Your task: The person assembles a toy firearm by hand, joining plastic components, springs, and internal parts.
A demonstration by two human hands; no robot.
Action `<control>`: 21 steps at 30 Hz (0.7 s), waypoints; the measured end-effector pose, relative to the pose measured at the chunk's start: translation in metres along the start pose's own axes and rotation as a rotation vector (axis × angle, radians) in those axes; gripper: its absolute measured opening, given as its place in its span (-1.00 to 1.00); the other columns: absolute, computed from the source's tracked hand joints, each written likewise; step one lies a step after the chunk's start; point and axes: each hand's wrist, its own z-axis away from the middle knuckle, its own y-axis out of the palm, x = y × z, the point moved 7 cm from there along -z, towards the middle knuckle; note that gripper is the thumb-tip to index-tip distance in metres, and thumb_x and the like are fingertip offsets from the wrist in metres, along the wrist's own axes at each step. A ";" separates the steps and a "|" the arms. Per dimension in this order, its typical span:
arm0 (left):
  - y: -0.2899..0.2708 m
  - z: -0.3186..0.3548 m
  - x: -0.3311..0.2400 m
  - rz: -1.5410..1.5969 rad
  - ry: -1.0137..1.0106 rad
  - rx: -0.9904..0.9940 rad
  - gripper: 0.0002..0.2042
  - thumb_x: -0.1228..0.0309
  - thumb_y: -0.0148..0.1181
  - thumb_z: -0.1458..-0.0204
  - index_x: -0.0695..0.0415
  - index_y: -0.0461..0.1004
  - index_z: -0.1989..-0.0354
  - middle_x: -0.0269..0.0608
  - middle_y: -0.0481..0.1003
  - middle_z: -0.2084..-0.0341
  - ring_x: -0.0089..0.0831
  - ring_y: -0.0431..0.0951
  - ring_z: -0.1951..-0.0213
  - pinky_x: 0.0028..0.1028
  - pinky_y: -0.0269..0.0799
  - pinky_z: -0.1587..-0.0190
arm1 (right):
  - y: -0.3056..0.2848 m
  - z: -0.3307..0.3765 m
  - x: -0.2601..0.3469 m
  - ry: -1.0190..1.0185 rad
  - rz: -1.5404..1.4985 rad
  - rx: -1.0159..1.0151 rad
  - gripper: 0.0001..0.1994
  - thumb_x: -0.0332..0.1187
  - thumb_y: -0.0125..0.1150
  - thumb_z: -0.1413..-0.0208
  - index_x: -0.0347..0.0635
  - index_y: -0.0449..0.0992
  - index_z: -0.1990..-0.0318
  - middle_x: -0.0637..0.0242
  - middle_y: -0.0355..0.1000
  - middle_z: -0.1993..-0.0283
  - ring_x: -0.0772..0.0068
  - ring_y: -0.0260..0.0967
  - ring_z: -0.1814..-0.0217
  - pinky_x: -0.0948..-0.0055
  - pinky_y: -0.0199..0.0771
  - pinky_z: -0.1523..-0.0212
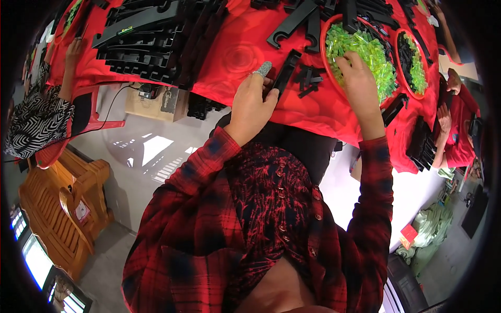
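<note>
My left hand (250,107) is closed on the near end of a long black plastic piece (286,74), which tilts away over the red cloth. A grey wrap covers one of its fingertips. To the right, my right hand (361,86) reaches over a round red basket (324,52) heaped with small translucent green pieces (383,70). Its fingers bend down into the heap, drawn together; what lies between the fingertips is hidden. Between my hands, several short black pieces (309,79) lie on the cloth.
A big stack of long black plastic parts (151,52) covers the table's left side. Loose hooked parts (295,26) lie at the back. A second red basket (412,62) holds black and green pieces. Other people's hands (443,119) work at the right; a wooden chair (62,208) stands lower left.
</note>
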 end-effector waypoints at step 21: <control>-0.001 0.000 0.003 -0.058 0.040 -0.011 -0.55 0.47 0.26 0.02 0.32 0.38 -0.08 -0.10 0.51 0.31 -0.17 0.51 0.26 -0.24 0.42 0.17 | -0.001 0.010 -0.033 0.363 -0.521 -0.323 -0.75 -0.53 0.02 -0.25 -0.29 0.41 -0.06 0.14 0.44 0.18 0.18 0.42 0.32 0.33 0.45 0.29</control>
